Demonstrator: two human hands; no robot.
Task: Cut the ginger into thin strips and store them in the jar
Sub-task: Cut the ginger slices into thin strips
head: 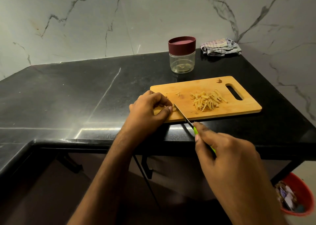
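Observation:
A wooden cutting board [239,108] lies on the black counter, with a pile of thin ginger strips [207,100] on its middle-right. My left hand [148,111] rests at the board's left end, its fingers curled and pinching a small ginger piece [173,107] that is mostly hidden. My right hand [229,158] grips the green handle of a knife [183,117], whose blade tip touches the ginger beside my left fingertips. A clear plastic jar [182,60] with a maroon lid on stands behind the board.
A small ginger scrap [219,81] sits at the board's far edge near the handle slot. A folded striped cloth [221,47] lies in the back right corner against the marble wall. A red bin [297,195] with rubbish stands on the floor at lower right.

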